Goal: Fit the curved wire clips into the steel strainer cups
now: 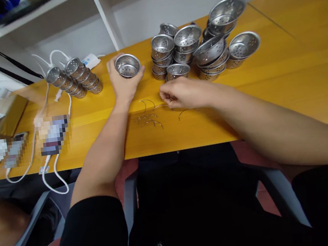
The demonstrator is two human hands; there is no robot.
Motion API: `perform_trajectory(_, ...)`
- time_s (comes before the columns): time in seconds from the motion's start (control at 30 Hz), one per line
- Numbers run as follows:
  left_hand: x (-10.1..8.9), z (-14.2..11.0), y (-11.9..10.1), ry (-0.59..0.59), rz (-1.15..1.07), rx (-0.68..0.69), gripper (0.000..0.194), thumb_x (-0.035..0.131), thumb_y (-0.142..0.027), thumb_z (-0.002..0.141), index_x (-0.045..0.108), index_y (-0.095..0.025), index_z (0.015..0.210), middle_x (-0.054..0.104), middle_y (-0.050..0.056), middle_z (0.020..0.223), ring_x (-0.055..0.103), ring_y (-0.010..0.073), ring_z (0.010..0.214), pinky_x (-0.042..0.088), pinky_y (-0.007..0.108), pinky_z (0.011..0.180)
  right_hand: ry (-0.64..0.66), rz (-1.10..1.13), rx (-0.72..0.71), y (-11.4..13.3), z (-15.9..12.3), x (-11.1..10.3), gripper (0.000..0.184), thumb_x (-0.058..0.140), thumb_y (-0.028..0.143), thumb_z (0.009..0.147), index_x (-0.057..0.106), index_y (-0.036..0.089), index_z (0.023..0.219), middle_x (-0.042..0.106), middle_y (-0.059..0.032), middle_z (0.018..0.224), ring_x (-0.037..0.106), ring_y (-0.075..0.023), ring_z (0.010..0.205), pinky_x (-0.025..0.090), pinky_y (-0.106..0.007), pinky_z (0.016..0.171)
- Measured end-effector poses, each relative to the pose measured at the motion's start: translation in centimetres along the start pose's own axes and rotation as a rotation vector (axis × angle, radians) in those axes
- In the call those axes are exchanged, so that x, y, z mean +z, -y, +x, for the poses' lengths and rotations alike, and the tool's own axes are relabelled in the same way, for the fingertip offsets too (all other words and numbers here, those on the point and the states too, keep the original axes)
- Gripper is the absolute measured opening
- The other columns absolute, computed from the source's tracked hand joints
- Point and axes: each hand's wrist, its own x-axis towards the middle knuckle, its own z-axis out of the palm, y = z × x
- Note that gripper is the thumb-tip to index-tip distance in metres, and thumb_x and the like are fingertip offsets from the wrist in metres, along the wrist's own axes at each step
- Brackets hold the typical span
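Note:
My left hand (124,82) is wrapped round a perforated metal cup (128,66), which stands upright with its open top toward me. Fingers of my right hand (180,93) are closed in a pinch low over the table. What they grip, if anything, is hidden. Several thin curved wires (150,118) lie on the table between my forearms, one of them reaching toward the right fingertips. Just behind the right hand stands a small perforated cup (178,71), its lower part covered by that hand.
Stacked perforated cups (162,47) and wider ones (225,15) crowd the table's back right. More stacks (75,70) lean at the left, near white cables and a power strip (91,61). Two blurred phones (54,135) lie on the yellow table (296,82). Another person's bare limb (6,226) shows lower left.

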Motion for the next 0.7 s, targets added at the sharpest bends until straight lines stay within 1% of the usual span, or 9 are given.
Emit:
perform_trajectory(0.07, 0.2, -0.3, -0.1, 0.021, -0.024, -0.010, 0.107, 0.121, -0.088, 0.066, 0.063, -0.034, 0.139, 0.078, 0.009, 0.145, 0.080, 0.0377, 0.144, 0.062, 0.061, 0.144, -0.035, 0.013, -0.016, -0.6, 0.1, 0.4, 0.021, 0.069, 0.006, 0.103, 0.070, 0.027, 0.109, 0.082, -0.0083, 0.105, 0.074, -0.0288, 0.091, 0.052, -0.040, 0.084)
perform_trajectory(0.13, 0.4, -0.5, -0.5, 0.053, -0.051, -0.032, 0.111, 0.120, -0.091, 0.063, 0.061, -0.034, 0.139, 0.081, 0.009, 0.143, 0.082, 0.0370, 0.141, 0.064, 0.060, 0.141, -0.096, 0.028, -0.034, -1.2, 0.1, 0.8, 0.027, 0.066, 0.009, 0.107, 0.078, 0.025, 0.125, 0.086, -0.0105, 0.113, 0.079, -0.0315, 0.097, 0.057, -0.043, 0.090)
perform_trajectory(0.23, 0.8, -0.9, -1.2, 0.066, -0.095, -0.028, 0.111, 0.116, -0.093, 0.067, 0.059, -0.036, 0.143, 0.079, 0.010, 0.151, 0.081, 0.0375, 0.148, 0.063, 0.059, 0.142, -0.231, 0.031, -0.050, -1.7, 0.2, 1.1, 0.034, 0.065, 0.018, 0.114, 0.083, 0.025, 0.143, 0.089, -0.0140, 0.125, 0.084, -0.0381, 0.112, 0.063, -0.052, 0.102)
perform_trajectory(0.3, 1.0, -1.1, -1.5, 0.072, -0.136, 0.007, 0.112, 0.112, -0.096, 0.071, 0.057, -0.039, 0.151, 0.076, 0.011, 0.161, 0.078, 0.0384, 0.157, 0.061, 0.059, 0.146, -0.337, 0.033, -0.030, -1.5, 0.1, 1.0, 0.033, 0.065, 0.026, 0.120, 0.084, 0.028, 0.146, 0.089, -0.0150, 0.130, 0.084, -0.0414, 0.119, 0.066, -0.057, 0.107)
perform_trajectory(0.37, 1.2, -1.3, -1.6, 0.095, -0.157, 0.039, 0.113, 0.106, -0.099, 0.077, 0.054, -0.042, 0.159, 0.072, 0.012, 0.170, 0.074, 0.0393, 0.166, 0.058, 0.060, 0.150, -0.444, 0.047, 0.030, -1.1, -0.1, 0.6, 0.031, 0.064, 0.035, 0.124, 0.084, 0.033, 0.148, 0.089, -0.0150, 0.134, 0.083, -0.0432, 0.123, 0.067, -0.061, 0.110)
perform_trajectory(0.47, 1.3, -1.7, -1.8, 0.140, -0.136, 0.123, 0.113, 0.097, -0.105, 0.082, 0.053, -0.046, 0.168, 0.069, 0.011, 0.178, 0.067, 0.0400, 0.175, 0.054, 0.062, 0.155, -0.590, 0.071, 0.148, -0.6, -0.5, -0.1, 0.030, 0.063, 0.048, 0.127, 0.082, 0.038, 0.149, 0.088, -0.0148, 0.135, 0.080, -0.0440, 0.128, 0.068, -0.063, 0.113)
perform_trajectory(0.53, 1.3, -2.0, -2.2, 0.172, -0.137, 0.219, 0.113, 0.096, -0.108, 0.082, 0.057, -0.046, 0.168, 0.070, 0.010, 0.174, 0.069, 0.0410, 0.172, 0.056, 0.064, 0.153, -0.672, 0.086, 0.195, -0.7, -0.5, -0.4, 0.026, 0.065, 0.053, 0.127, 0.080, 0.040, 0.144, 0.088, -0.0139, 0.135, 0.079, -0.0427, 0.126, 0.069, -0.063, 0.114)
perform_trajectory(0.63, 1.2, -2.6, -3.4, 0.239, -0.172, 0.326, 0.101, 0.098, -0.106, 0.082, 0.068, -0.044, 0.156, 0.075, 0.009, 0.157, 0.077, 0.0420, 0.159, 0.064, 0.068, 0.144, -0.826, 0.146, 0.172, -1.2, -0.2, -0.4, 0.012, 0.067, 0.047, 0.125, 0.075, 0.039, 0.129, 0.085, -0.0122, 0.132, 0.080, -0.0373, 0.116, 0.070, -0.057, 0.107)
perform_trajectory(0.7, 1.2, -3.0, -4.7, 0.294, -0.190, 0.363, 0.095, 0.102, -0.104, 0.080, 0.073, -0.043, 0.148, 0.074, 0.009, 0.158, 0.076, 0.0425, 0.159, 0.065, 0.069, 0.143, -0.920, 0.230, 0.133, -1.4, 0.0, -0.4, 0.007, 0.064, 0.042, 0.124, 0.070, 0.039, 0.124, 0.083, -0.0106, 0.129, 0.080, -0.0336, 0.113, 0.069, -0.052, 0.102)
